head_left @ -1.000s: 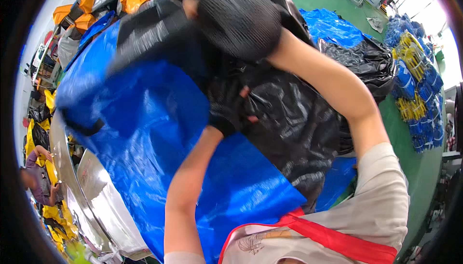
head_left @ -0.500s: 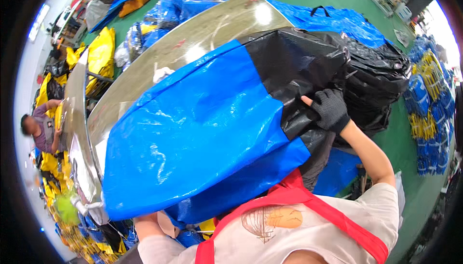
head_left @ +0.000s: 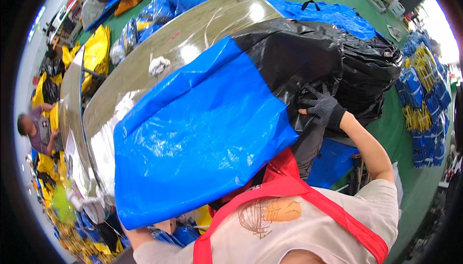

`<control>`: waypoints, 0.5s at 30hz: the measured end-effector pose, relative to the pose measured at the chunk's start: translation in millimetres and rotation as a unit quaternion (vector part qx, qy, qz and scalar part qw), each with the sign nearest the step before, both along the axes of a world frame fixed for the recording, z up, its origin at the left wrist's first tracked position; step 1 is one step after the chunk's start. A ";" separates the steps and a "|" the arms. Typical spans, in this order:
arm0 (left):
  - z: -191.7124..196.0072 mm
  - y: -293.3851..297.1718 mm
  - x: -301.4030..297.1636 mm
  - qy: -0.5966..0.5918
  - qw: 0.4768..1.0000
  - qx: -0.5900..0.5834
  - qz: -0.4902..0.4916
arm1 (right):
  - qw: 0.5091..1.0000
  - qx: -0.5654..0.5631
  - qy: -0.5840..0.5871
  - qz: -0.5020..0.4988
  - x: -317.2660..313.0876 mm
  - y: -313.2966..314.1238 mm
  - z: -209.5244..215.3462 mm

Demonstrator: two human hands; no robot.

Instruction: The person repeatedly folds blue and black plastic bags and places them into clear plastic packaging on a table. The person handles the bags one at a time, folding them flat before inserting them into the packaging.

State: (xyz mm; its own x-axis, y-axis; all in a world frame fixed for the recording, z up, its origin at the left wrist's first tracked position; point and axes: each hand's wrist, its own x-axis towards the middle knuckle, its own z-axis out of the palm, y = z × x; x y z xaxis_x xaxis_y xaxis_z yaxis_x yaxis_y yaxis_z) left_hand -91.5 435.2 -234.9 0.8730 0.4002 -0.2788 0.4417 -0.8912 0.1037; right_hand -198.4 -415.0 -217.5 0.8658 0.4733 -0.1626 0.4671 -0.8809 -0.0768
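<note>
On black sheet: gloved right hand; blue sheet adjoining.

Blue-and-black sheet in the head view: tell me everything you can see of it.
The blue-and-black sheet looks like glossy, flexible plastic. Its broad blue panel is creased, with its lower-left corner hanging down; a slanted border separates it from the wrinkled black part at upper right. It lies partly over the shiny table. The gloved right hand rests on the black part, fingers spread. The left forearm disappears behind the blue panel, hiding the left hand.
</note>
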 end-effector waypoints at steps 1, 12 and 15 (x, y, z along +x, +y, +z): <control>29.4 24.2 25.4 0.085 0.994 0.052 0.035 | 1.000 -0.008 0.016 0.008 5.1 8.0 7.8; 53.6 -588.6 121.9 -0.426 0.721 -0.029 -0.545 | 0.953 0.164 0.143 -0.210 111.4 59.6 143.5; 18.2 -614.1 115.3 -0.324 0.739 -0.067 -0.586 | 0.955 -0.038 -0.197 -0.217 111.8 9.2 55.1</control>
